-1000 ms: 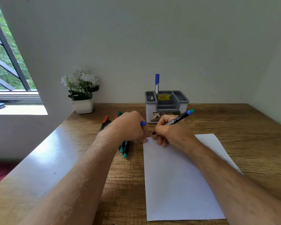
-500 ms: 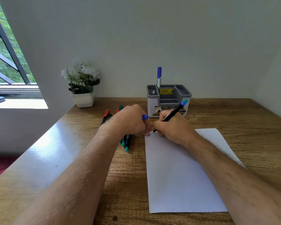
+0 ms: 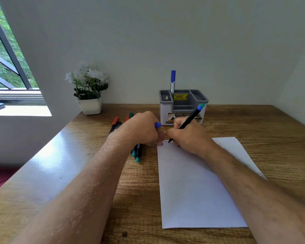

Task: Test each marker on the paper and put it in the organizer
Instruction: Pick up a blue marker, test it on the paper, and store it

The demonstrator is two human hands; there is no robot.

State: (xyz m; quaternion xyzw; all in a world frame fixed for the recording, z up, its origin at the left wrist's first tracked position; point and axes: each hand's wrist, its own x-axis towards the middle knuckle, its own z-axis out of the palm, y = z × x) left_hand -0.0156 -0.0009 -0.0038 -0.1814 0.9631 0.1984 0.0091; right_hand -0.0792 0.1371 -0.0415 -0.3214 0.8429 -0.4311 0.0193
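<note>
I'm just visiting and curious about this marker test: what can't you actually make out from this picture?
All in the head view:
- Markers on the table: the left hand covers their middles, so the count is unclear.
- Blue cap: mostly buried in that hand's fingers.
- Scribble on the paper: too small to judge its colour.
- Organizer: the right hand hides its front label; compartment bottoms unseen.

A home study corner: a wooden surface set against plain white walls, a potted white-flowered plant by a barred window (greenery outside), and a grey desk organizer bearing its price sticker.
</note>
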